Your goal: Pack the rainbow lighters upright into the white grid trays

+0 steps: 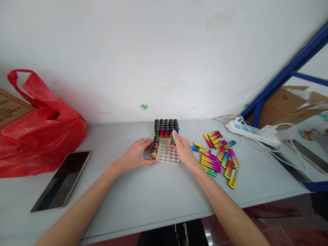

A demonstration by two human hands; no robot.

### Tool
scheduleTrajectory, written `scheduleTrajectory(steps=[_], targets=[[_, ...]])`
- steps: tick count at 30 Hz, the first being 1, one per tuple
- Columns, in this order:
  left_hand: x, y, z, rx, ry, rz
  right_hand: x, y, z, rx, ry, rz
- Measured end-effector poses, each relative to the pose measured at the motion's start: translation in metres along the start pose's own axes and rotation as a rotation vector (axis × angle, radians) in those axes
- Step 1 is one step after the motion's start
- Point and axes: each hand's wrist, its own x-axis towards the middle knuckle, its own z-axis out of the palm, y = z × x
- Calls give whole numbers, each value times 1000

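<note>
A pale tray (167,153) with rows of round holes lies at the middle of the table, with several black-topped lighters (155,145) upright along its left side. My left hand (137,153) curves around the tray's left edge, thumb at the near corner and fingers against those lighters. Above the tray's right part, my right hand (180,147) pinches a green lighter (172,139) between thumb and fingers. Behind the tray stands a block of upright lighters (166,128) in several colours. Loose shiny lighters (211,160) lie in a spread to the right of my right hand.
On the left are a red plastic bag (51,130), a cardboard box (12,107) and a dark phone (63,181). A white power strip (252,133) with cables lies at the right, beside a blue metal frame (287,71). A white wall rises behind the table.
</note>
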Motion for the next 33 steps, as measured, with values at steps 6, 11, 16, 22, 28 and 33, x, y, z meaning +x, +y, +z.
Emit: scheduleTrajectory(steps=[6,11,16,22,28,33], targets=[[0,1,-1,0,-4,-14,0,1,-2,-58,-91,-187],[-1,-1,2,-28,7,-6,2,7,-1,-59,-75,-261],[-2,-3,3,-25,6,-2,5,13,2,-210,-76,-334],[-2,-2,2,13,-2,-5,6,12,5,-410,-218,-376],[0,-3,2,14,10,4,-1,6,-20,-457,-183,-398],[0,-4,2,20,21,11,-13,13,-75,-704,-19,-345]])
